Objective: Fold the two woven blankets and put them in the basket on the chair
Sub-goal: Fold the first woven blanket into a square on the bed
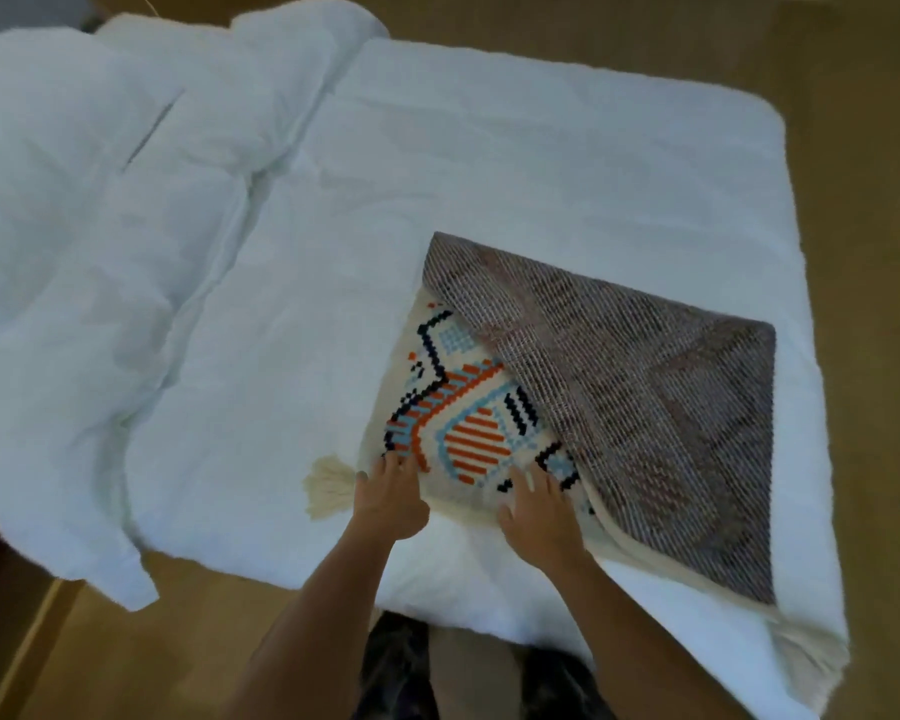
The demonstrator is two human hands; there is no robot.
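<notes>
Head-worn wide-angle cam (sole view) looks fwd and steeply down from the near edge of the bed (pixel 489 174), close in; left hand (pixel 391 498) and right hand (pixel 541 511) lower centre, floor (pixel 879 148) at frame edges.

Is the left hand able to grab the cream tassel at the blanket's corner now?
Probably yes: the tassel lies uncovered on the white bedding, just beside the left hand.

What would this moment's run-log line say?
stage: folding | woven blanket: on white bedding, partly folded over, grey underside up | left hand: pressing near edge | right hand: pressing near edge
</notes>
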